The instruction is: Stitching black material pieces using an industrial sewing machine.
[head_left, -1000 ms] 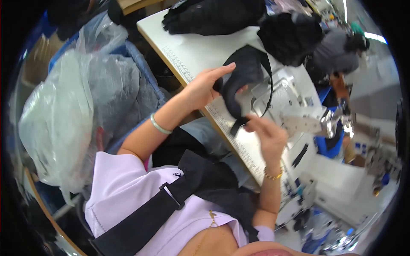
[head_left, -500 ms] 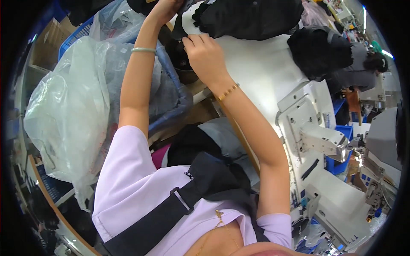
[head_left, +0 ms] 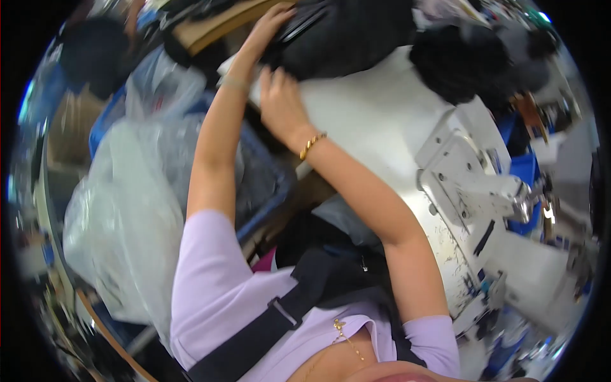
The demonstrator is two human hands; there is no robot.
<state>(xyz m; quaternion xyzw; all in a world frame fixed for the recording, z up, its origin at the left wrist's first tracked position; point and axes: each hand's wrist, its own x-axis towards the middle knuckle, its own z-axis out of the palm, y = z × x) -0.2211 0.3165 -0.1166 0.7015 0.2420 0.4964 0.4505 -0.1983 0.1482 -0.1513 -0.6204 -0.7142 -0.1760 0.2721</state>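
My left hand (head_left: 270,25) reaches to the top of the view, its fingers closed on the edge of a pile of black cloth (head_left: 353,38). A dark glossy strip lies on the cloth beside these fingers. Just below, my right hand (head_left: 283,105) is at the left edge of the white worktable (head_left: 363,105). Its fingers point up toward the near edge of the cloth and look slightly apart, with nothing visible in them. Motion blurs the fingertips of both hands.
Left of my arms, a large clear plastic bag (head_left: 121,223) bulges beside a blue bin (head_left: 270,204). A white sewing machine (head_left: 474,181) stands on the right. More dark cloth (head_left: 455,60) lies at the far right, and a wooden board edge (head_left: 223,25) is at the top.
The view has shifted. Both hands have moved relative to the cloth; my left hand now lies against the pile. The dark strip between my hands no longer shows there.
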